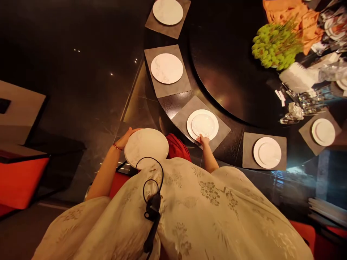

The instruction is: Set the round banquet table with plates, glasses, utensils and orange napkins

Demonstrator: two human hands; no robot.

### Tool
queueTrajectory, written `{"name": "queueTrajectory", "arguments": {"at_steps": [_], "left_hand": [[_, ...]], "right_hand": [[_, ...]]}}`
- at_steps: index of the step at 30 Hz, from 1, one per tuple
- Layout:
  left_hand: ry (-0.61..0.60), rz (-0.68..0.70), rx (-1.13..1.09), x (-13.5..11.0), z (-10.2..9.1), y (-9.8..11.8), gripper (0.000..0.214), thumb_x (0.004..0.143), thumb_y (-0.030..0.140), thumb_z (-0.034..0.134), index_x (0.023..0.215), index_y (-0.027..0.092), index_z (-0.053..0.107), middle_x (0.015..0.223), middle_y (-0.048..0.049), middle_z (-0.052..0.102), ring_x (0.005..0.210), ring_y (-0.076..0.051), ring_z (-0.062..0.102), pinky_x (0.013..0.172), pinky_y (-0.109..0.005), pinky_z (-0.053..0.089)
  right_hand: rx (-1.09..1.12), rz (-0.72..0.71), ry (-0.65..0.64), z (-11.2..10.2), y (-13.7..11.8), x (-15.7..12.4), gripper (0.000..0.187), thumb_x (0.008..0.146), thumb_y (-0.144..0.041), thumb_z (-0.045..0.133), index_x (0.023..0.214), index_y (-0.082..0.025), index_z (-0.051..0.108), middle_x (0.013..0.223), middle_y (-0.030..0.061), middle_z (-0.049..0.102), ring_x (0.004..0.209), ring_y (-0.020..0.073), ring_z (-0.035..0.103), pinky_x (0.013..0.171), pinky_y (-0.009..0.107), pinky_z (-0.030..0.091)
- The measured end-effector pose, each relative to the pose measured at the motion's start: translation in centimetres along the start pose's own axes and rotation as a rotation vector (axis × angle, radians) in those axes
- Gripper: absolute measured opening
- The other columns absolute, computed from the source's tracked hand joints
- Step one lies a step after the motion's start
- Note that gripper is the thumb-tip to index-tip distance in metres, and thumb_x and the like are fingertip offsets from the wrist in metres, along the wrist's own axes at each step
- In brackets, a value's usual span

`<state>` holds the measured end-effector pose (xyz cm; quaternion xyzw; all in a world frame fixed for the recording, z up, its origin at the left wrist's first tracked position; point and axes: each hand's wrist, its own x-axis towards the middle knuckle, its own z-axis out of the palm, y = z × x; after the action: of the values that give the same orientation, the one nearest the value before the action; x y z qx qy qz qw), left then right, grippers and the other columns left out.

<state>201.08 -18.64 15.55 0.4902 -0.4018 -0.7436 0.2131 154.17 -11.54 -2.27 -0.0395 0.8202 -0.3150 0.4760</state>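
Observation:
My left hand (126, 139) is closed on the left rim of a large round white plate (148, 147), held level against my body; whether more plates lie under it I cannot tell. At the near edge of a placed setting, my right hand (203, 140) pinches the rim of a small white plate (204, 124). That small plate lies on a larger white plate (189, 125), which rests on a grey placemat (181, 116). The fingertips of my right hand are partly hidden.
Other placemats along the round black table carry a large plate (167, 68), another large plate (168, 12), and stacked plates (267, 152). Green flowers (273, 47), orange cloth (298, 16), glasses and cutlery crowd the right. Red chairs (23, 184) stand around.

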Motion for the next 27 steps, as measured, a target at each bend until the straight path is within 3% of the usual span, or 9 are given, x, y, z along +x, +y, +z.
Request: {"name": "queueTrajectory", "arguments": {"at_steps": [4, 7, 9, 13, 15, 17, 21, 24, 27], "left_hand": [[0.015, 0.026, 0.029, 0.1, 0.4, 0.7, 0.102, 0.064, 0.093, 0.049, 0.125, 0.014, 0.068, 0.118, -0.0174, 0.070, 0.117, -0.040, 0.061, 0.099, -0.047, 0.049], [0.055, 0.053, 0.010, -0.8, 0.5, 0.5, 0.096, 0.065, 0.092, 0.050, 0.122, 0.018, 0.071, 0.117, -0.0146, 0.072, 0.118, -0.038, 0.060, 0.099, -0.044, 0.049], [0.079, 0.059, -0.027, -1.8, 0.7, -0.7, 0.091, 0.067, 0.090, 0.052, 0.120, 0.019, 0.072, 0.117, -0.0131, 0.072, 0.120, -0.037, 0.059, 0.099, -0.042, 0.049], [0.107, 0.062, -0.089, -3.5, 0.6, -3.7, 0.086, 0.072, 0.085, 0.054, 0.118, 0.014, 0.072, 0.115, -0.0153, 0.072, 0.122, -0.037, 0.058, 0.103, -0.043, 0.046], [0.150, 0.083, -0.100, -4.1, -0.1, -4.5, 0.085, 0.073, 0.084, 0.054, 0.117, 0.014, 0.073, 0.116, -0.0160, 0.072, 0.122, -0.037, 0.058, 0.104, -0.044, 0.045], [0.241, 0.114, -0.093, -4.7, -1.3, -4.8, 0.087, 0.071, 0.086, 0.053, 0.117, 0.015, 0.072, 0.117, -0.0159, 0.072, 0.121, -0.037, 0.060, 0.104, -0.043, 0.045], [0.361, 0.175, -0.020, -5.9, -3.2, -4.7, 0.088, 0.072, 0.085, 0.053, 0.122, 0.015, 0.070, 0.119, -0.0156, 0.071, 0.117, -0.035, 0.062, 0.101, -0.041, 0.048], [0.337, 0.206, 0.012, -6.1, -3.7, -4.7, 0.086, 0.076, 0.082, 0.051, 0.124, 0.013, 0.070, 0.117, -0.0164, 0.072, 0.116, -0.035, 0.063, 0.098, -0.040, 0.050], [0.347, 0.220, 0.016, -5.9, -3.6, -4.7, 0.085, 0.079, 0.082, 0.048, 0.125, 0.013, 0.069, 0.113, -0.0166, 0.073, 0.115, -0.035, 0.064, 0.097, -0.040, 0.051]], "right_hand": [[-0.431, 0.053, 0.085, -3.8, -2.2, 0.5, 0.030, 0.086, -0.038, 0.070, 0.077, -0.011, 0.062, 0.072, 0.0158, 0.069, 0.083, 0.0263, 0.072, 0.074, 0.032, 0.057], [-0.661, -0.208, 0.121, -1.5, -4.9, -2.3, 0.023, 0.083, -0.034, 0.072, 0.078, -0.013, 0.064, 0.086, 0.0183, 0.071, 0.096, 0.0277, 0.069, 0.081, 0.033, 0.053], [-0.684, -0.522, -0.072, 2.8, -5.9, -6.1, 0.025, 0.087, -0.039, 0.066, 0.081, -0.015, 0.064, 0.084, 0.0134, 0.070, 0.088, 0.0231, 0.068, 0.076, 0.030, 0.051], [-0.504, -0.925, -0.907, 10.8, -4.6, -15.8, 0.033, 0.076, -0.049, 0.074, 0.091, -0.021, 0.064, 0.082, 0.0006, 0.068, 0.072, 0.0163, 0.062, 0.067, 0.027, 0.049], [-0.481, -1.037, -1.049, 12.3, -4.1, -19.1, 0.034, 0.072, -0.046, 0.078, 0.091, -0.022, 0.065, 0.081, -0.0013, 0.067, 0.072, 0.0155, 0.059, 0.069, 0.027, 0.048], [-0.414, -1.092, -1.036, 12.5, -4.6, -20.2, 0.028, 0.079, -0.045, 0.072, 0.093, -0.022, 0.067, 0.084, -0.0003, 0.068, 0.074, 0.0161, 0.060, 0.072, 0.028, 0.048], [-0.186, -1.023, -0.967, 12.2, -9.1, -16.0, 0.034, 0.085, -0.048, 0.063, 0.103, -0.020, 0.067, 0.093, 0.0032, 0.069, 0.080, 0.0181, 0.062, 0.072, 0.028, 0.049], [-0.098, -0.891, -0.806, 12.8, -13.8, -9.1, 0.038, 0.084, -0.046, 0.063, 0.109, -0.017, 0.065, 0.084, 0.0032, 0.067, 0.070, 0.0153, 0.059, 0.066, 0.027, 0.049], [-0.117, -0.909, -0.623, 13.3, -17.4, -1.9, 0.030, 0.085, -0.036, 0.061, 0.105, -0.014, 0.064, 0.083, 0.0039, 0.068, 0.070, 0.0136, 0.057, 0.070, 0.026, 0.050]]}}
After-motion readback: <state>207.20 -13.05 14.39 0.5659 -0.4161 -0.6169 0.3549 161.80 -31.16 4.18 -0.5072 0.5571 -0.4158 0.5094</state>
